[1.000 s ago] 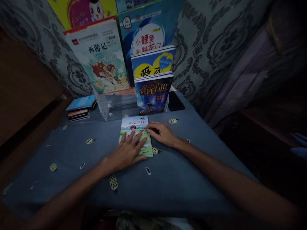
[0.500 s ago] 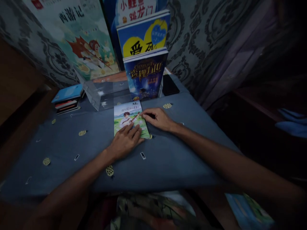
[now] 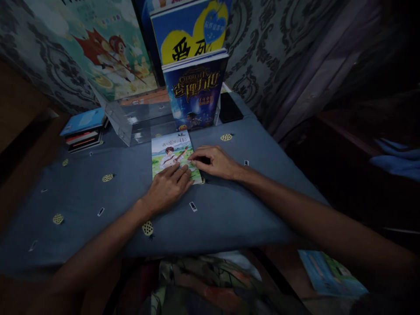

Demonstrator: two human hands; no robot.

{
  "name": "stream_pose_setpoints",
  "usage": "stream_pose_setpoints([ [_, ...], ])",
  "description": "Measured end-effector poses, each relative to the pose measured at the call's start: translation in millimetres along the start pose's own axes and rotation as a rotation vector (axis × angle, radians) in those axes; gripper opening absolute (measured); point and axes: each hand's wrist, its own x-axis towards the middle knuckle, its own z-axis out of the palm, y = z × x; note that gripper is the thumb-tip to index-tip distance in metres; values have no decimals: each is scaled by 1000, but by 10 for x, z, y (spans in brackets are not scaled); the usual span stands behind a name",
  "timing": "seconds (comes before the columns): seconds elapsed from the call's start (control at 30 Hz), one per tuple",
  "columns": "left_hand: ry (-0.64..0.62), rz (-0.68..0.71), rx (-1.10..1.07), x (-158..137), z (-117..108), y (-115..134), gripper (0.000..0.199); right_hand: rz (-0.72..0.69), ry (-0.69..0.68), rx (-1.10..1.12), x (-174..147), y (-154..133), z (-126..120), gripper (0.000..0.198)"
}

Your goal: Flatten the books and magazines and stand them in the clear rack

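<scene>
A small book with a drawn guitar player on its cover lies flat on the cloth-covered table. My left hand rests over its lower part, fingers stretched out on the cover and hiding some of it. At the book's right edge, the thumb and forefinger of my right hand come together in a pinch. Whether they lift the cover cannot be made out. Just behind stands a dark blue book with gold lettering, upright in a clear rack.
More books, among them a blue and yellow one and a green one, stand behind. A small stack of books lies at left. A black flat object lies right of the rack. Below the table's right side is a colourful booklet.
The camera view has shifted slightly, so the scene sits higher and further left. Both hands stay at the small book in much the same pose.
</scene>
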Motion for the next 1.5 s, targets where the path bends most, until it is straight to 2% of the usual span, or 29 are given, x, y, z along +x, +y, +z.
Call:
stream_pose_setpoints([
  [0.13, 5, 1, 45, 5, -18, 3, 33, -72, -96, -91, -68, 4, -27, 21],
  [0.3, -49, 11, 34, 25, -103, -13, 42, -32, -199, -114, -214, -13, -51, 55],
  [0.43, -136, -28, -28, 45, -162, -57, 48, 28, -252, -135, -246, -30, -62, 68],
  [0.57, -158, -174, -19, 66, -133, -234, 43, 64, -274, -132, -231, -59, -74, 69],
  [0.73, -143, -438, 11, 38, -4, -679, 38, 88, -282, -116, -219, -82, -92, 70],
  [0.8, -129, -471, -11, 25, 48, -837, 36, 85, -277, -113, -218, -80, -97, 68],
  [0.97, -52, -420, 3, 56, 131, -985, 32, 88, -276, -112, -225, -57, -98, 69],
  [1.5, -87, -251, -98, 579, 313, -878, 35, 58, -266, -143, -225, -62, -106, 68],
])
